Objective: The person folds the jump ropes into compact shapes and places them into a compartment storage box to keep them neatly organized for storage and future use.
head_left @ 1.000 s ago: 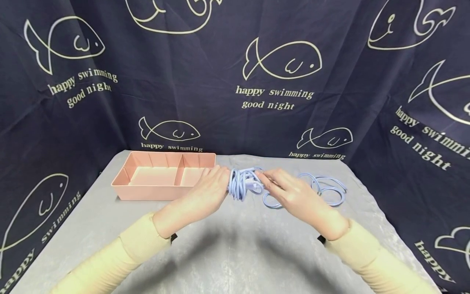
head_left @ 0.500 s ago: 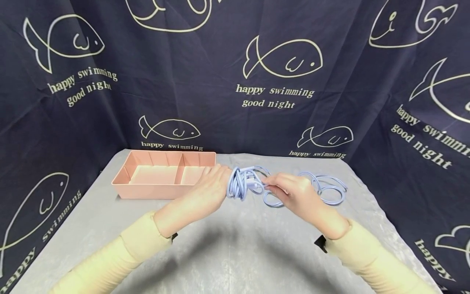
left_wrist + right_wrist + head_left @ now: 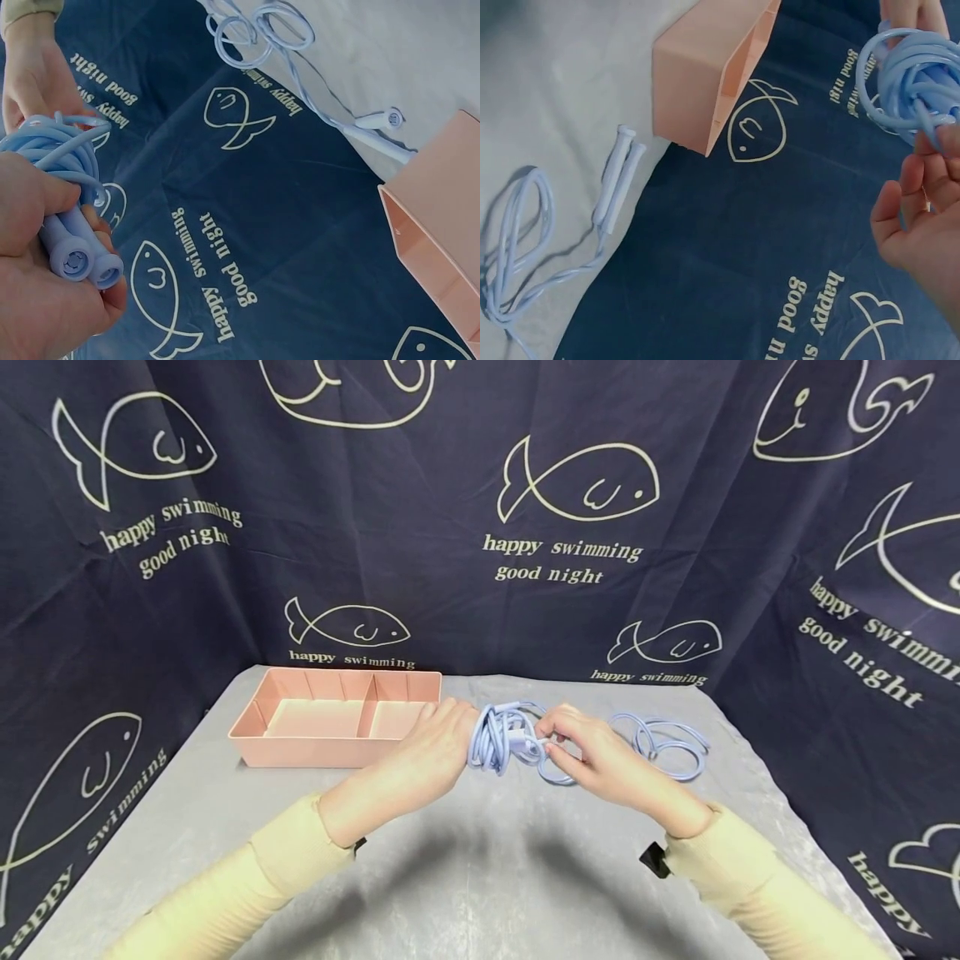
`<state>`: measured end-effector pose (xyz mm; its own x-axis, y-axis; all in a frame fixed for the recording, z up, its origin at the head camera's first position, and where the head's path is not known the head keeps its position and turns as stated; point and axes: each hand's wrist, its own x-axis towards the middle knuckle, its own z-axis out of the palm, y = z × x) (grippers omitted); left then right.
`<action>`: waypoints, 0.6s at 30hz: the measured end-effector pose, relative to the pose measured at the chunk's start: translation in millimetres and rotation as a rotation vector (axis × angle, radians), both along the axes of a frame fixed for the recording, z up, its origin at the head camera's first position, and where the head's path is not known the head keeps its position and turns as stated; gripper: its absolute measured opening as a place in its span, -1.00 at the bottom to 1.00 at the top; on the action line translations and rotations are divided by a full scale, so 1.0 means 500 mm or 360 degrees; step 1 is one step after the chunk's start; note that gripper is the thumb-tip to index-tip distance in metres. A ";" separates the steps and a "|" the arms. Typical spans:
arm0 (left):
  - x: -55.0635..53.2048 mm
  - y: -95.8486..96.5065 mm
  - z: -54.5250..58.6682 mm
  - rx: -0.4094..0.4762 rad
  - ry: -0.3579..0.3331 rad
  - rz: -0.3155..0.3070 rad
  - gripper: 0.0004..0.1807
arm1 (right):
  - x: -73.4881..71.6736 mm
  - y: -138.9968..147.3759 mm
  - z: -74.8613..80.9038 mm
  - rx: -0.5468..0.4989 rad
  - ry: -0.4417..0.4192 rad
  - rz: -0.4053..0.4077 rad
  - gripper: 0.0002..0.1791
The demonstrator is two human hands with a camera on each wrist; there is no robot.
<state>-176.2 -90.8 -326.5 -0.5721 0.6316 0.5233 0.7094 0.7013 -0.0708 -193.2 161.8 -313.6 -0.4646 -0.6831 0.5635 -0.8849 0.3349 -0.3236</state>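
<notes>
A light-blue jump rope is wound in several turns round its own handles. My left hand grips the two handles, whose ends stick out of the fist in the left wrist view. My right hand is at the other side of the bundle, pinching a short strand of the rope between its fingertips. The bundle is held up above the table. In the head view, the left fingers are hidden behind the hand and the coils.
A second light-blue jump rope lies looped on the grey table, its handles side by side. To the left stands a pink divided box. Dark curtains with fish prints enclose the table.
My right hand has drawn a little to the right from the top of the coils, and its fingers have shifted along the strand. The left hand keeps its grip almost in place.
</notes>
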 end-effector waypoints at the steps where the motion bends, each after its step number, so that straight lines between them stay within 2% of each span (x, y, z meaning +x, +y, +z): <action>1: 0.000 0.000 0.000 -0.0001 0.0001 -0.0002 -0.76 | 0.001 0.001 -0.002 0.0007 -0.0016 -0.0013 -0.81; 5: 0.002 0.004 0.002 0.0001 -0.0018 -0.0011 -0.76 | 0.001 0.002 -0.005 -0.0001 -0.0045 -0.0047 -0.73; 10: 0.001 0.005 0.004 0.0036 -0.0060 -0.0009 -0.75 | 0.003 0.003 -0.012 -0.0073 -0.0070 -0.0074 -0.71; 12: 0.001 0.004 0.006 0.0049 -0.0067 -0.0007 -0.75 | 0.005 0.001 -0.016 -0.0118 -0.0121 -0.0106 -0.71; 14: 0.001 0.004 0.006 0.0061 -0.0078 -0.0002 -0.75 | 0.008 -0.002 -0.019 -0.0235 -0.0270 -0.0113 -0.74; 18: 0.000 0.006 0.009 0.0093 -0.0112 0.0017 -0.77 | 0.017 -0.013 -0.022 -0.0625 -0.0729 -0.0133 -0.78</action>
<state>-176.2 -87.9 -322.0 -0.6151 0.5948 0.5175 0.7038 0.7101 0.0203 -184.6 155.5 -324.6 -0.7624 -0.4154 0.4962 -0.6023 0.1754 -0.7787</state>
